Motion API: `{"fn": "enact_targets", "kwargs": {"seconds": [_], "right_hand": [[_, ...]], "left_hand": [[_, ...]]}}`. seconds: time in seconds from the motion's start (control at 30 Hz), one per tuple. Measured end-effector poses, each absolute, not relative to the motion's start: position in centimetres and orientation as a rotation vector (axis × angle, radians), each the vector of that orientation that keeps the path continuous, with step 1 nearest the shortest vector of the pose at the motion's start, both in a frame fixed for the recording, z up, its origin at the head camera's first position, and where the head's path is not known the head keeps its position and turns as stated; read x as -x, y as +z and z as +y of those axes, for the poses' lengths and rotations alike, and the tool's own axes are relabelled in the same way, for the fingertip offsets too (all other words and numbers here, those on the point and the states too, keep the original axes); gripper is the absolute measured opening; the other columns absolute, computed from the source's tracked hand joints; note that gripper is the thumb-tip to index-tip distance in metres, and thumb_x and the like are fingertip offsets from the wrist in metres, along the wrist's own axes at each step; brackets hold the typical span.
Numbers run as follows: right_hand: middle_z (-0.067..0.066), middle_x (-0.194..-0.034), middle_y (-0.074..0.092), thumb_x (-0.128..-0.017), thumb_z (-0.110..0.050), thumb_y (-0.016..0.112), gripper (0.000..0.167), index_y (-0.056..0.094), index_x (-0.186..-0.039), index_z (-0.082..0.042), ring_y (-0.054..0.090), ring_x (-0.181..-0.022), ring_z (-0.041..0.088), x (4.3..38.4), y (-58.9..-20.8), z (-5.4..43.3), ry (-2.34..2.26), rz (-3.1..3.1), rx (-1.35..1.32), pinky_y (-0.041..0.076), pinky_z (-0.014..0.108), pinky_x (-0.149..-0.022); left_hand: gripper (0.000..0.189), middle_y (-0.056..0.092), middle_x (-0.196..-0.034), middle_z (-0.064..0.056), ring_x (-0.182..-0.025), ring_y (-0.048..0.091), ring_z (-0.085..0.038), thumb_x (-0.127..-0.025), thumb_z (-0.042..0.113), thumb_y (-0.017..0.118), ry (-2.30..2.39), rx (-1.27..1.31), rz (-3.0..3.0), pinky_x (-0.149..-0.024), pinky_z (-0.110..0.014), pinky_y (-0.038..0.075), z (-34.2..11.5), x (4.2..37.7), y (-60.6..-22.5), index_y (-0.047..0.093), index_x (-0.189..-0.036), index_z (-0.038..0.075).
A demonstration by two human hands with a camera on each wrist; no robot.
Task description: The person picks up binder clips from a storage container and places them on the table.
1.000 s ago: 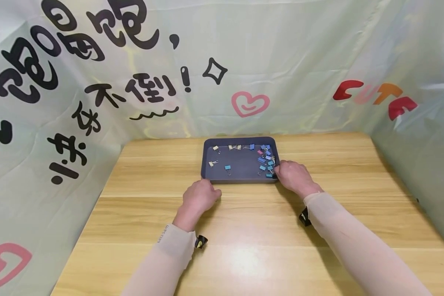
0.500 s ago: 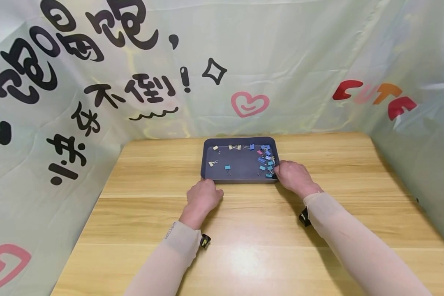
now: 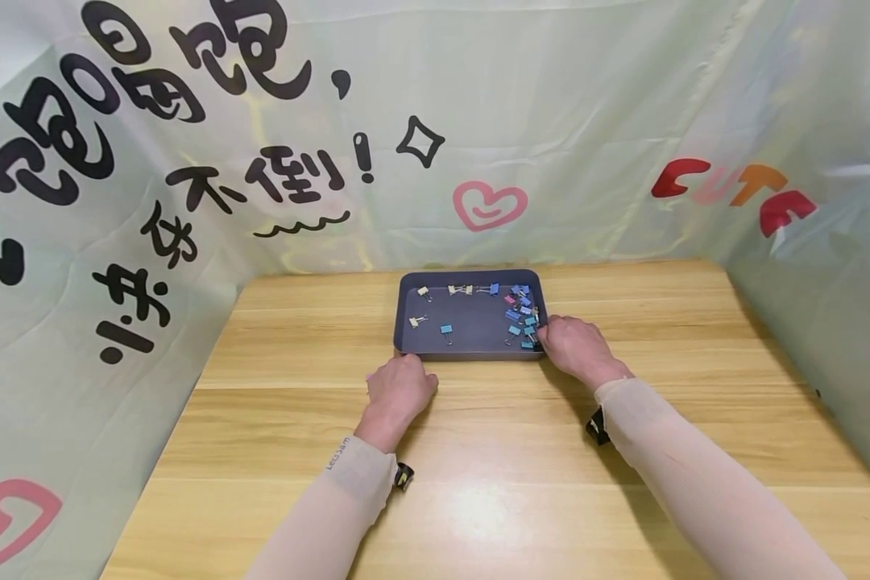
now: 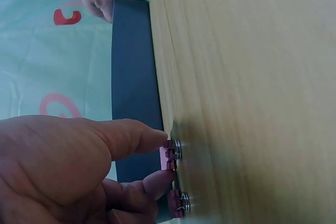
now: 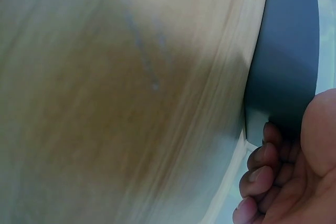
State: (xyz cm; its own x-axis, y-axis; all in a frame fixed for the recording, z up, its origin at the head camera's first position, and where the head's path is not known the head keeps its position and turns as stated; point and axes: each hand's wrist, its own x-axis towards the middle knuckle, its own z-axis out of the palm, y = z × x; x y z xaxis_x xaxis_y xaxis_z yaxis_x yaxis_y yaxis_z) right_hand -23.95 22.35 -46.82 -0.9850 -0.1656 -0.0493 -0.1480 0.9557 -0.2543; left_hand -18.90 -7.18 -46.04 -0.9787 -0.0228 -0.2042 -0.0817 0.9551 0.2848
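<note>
A dark blue-grey tray (image 3: 471,356) stands at the back of the table with several small binder clips inside. My right hand (image 3: 576,348) grips its right front corner; the right wrist view has the fingers (image 5: 257,182) curled at the tray's end. Just in front of the left front corner is my left hand (image 3: 400,391). In the left wrist view, its thumb and a finger pinch a pink binder clip (image 4: 167,157) low over the table, beside the tray wall. A second pink binder clip (image 4: 176,203) lies beyond that finger.
Blue and teal binder clips (image 3: 519,312) crowd the tray's right side. Cream ones (image 3: 416,321) lie at its left and back, and a lone teal one (image 3: 446,329) near the front. A printed cloth (image 3: 587,145) hangs behind the wooden table (image 3: 515,483).
My left hand has shifted slightly to the right along the tray's front, and a bit of pink now shows at its left side. The right hand and the tray have stayed put.
</note>
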Motion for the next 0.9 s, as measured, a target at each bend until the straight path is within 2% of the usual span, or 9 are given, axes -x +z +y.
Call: {"fn": "enact_targets", "kwargs": {"seconds": [0.1, 0.23, 0.3, 0.4, 0.6, 0.7, 0.9], "right_hand": [[0.014, -0.077, 0.061, -0.106, -0.019, 0.044, 0.032, 0.057, -0.082, -0.004, 0.058, -0.071, 0.031, 24.0, -46.8, 22.3, -0.395, 3.045, 0.255, 0.056, 0.059, -0.077], [0.014, -0.075, 0.060, -0.105, -0.018, 0.045, 0.030, 0.056, -0.080, -0.005, 0.057, -0.070, 0.030, 24.0, -46.6, 22.4, -0.409, 3.045, 0.274, 0.056, 0.058, -0.074], [0.013, -0.075, 0.060, -0.104, -0.017, 0.045, 0.029, 0.056, -0.080, -0.005, 0.057, -0.070, 0.029, 24.0, -46.5, 22.4, -0.407, 3.042, 0.283, 0.055, 0.057, -0.074], [0.013, -0.075, 0.060, -0.105, -0.018, 0.045, 0.029, 0.057, -0.082, -0.005, 0.057, -0.070, 0.029, 24.2, -46.3, 22.5, -0.394, 3.038, 0.304, 0.056, 0.057, -0.074], [0.013, -0.077, 0.062, -0.107, -0.019, 0.045, 0.031, 0.059, -0.086, -0.003, 0.059, -0.072, 0.029, 24.2, -46.3, 22.8, -0.395, 3.019, 0.322, 0.057, 0.058, -0.078], [0.015, -0.078, 0.062, -0.107, -0.020, 0.044, 0.031, 0.059, -0.085, -0.003, 0.059, -0.073, 0.030, 24.1, -46.4, 22.7, -0.416, 3.011, 0.312, 0.057, 0.059, -0.080], [0.015, -0.077, 0.061, -0.108, -0.019, 0.044, 0.032, 0.058, -0.083, -0.003, 0.061, -0.072, 0.031, 23.8, -46.7, 22.4, -0.428, 3.032, 0.294, 0.058, 0.059, -0.078]], "left_hand": [[0.034, 0.072, -0.093, -0.014, -0.079, 0.066, -0.031, -0.098, 0.034, 0.068, 0.434, 0.073, 2.913, -0.095, -0.062, 0.054, -7.2, 18.8, -45.9, 0.070, -0.079, 0.006], [0.039, 0.072, -0.093, -0.014, -0.076, 0.064, -0.028, -0.101, 0.040, 0.066, 0.449, 0.079, 2.884, -0.076, -0.048, 0.058, -7.8, 18.7, -44.8, 0.071, -0.082, 0.006], [0.039, 0.071, -0.090, -0.012, -0.073, 0.062, -0.027, -0.102, 0.041, 0.065, 0.477, 0.099, 2.871, -0.063, -0.040, 0.053, -8.2, 18.8, -43.8, 0.069, -0.081, 0.009], [0.036, 0.070, -0.082, -0.007, -0.069, 0.062, -0.025, -0.103, 0.040, 0.063, 0.526, 0.114, 2.880, -0.058, -0.036, 0.048, -9.1, 19.0, -41.9, 0.067, -0.079, 0.012], [0.039, 0.059, -0.065, -0.001, -0.061, 0.059, -0.022, -0.103, 0.033, 0.058, 0.569, 0.077, 2.914, -0.053, -0.035, 0.044, -10.2, 20.0, -39.3, 0.057, -0.068, 0.015], [0.042, 0.052, -0.065, -0.002, -0.062, 0.056, -0.022, -0.103, 0.033, 0.057, 0.556, 0.030, 2.935, -0.053, -0.035, 0.043, -9.9, 20.6, -38.7, 0.052, -0.064, 0.015], [0.043, 0.050, -0.067, -0.001, -0.059, 0.051, -0.020, -0.105, 0.033, 0.055, 0.503, -0.075, 2.942, -0.052, -0.035, 0.041, -7.3, 22.3, -37.7, 0.051, -0.065, 0.016]]}}
